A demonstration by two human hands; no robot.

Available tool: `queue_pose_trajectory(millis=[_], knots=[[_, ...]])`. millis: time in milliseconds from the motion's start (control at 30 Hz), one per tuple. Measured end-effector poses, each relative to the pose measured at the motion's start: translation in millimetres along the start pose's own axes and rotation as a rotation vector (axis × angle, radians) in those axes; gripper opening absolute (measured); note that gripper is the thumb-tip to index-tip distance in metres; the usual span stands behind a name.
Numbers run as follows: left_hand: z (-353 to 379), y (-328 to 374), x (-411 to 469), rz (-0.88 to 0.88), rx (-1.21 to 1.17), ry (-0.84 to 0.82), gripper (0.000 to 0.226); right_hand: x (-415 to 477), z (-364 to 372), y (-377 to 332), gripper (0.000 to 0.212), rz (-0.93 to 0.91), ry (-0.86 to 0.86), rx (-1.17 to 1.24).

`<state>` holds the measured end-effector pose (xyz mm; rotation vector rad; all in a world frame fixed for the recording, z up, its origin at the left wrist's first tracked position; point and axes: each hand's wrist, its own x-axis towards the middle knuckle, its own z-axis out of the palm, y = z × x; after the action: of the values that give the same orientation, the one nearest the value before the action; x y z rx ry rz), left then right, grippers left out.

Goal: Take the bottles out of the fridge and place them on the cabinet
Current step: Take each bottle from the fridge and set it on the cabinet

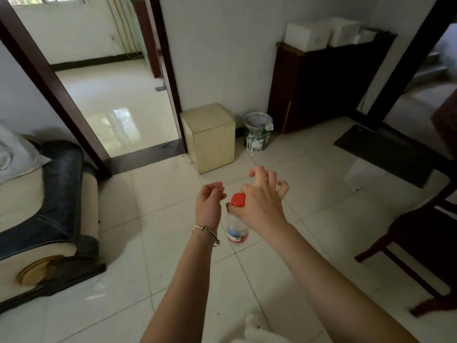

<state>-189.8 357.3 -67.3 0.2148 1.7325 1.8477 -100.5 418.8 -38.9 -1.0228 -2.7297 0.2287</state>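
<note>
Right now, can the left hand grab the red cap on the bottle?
Probably yes. The left hand is empty and just beside the red cap, with only air between. The right hand grips the bottle at its neck and covers the cap's right side.

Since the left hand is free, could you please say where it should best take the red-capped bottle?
Probably round the body of the bottle, from the left: it hangs upright, the right hand holds its neck, and the left hand is beside it.

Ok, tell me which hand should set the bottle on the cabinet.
Right. The right hand grips the bottle by its neck, and the dark cabinet stands ahead on that side; the left hand holds nothing.
</note>
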Motion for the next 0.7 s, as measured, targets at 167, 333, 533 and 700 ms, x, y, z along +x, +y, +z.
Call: queue_pose_trajectory(millis=[167, 333, 533, 700], knots=[[31, 14, 62, 0.031, -0.042, 0.068, 0.021, 75, 3, 18, 0.041, -0.085, -0.01, -0.027], [41, 26, 120, 0.026, -0.038, 0.126, 0.016, 142, 13, 23, 0.043, -0.109, -0.046, -0.037], [40, 39, 208, 0.013, -0.037, 0.142, 0.016, 223, 37, 14, 0.043, -0.08, -0.065, -0.014], [36, 60, 292, 0.013, 0.024, 0.069, 0.015, 297, 59, -9, 0.041, -0.038, -0.078, -0.023]])
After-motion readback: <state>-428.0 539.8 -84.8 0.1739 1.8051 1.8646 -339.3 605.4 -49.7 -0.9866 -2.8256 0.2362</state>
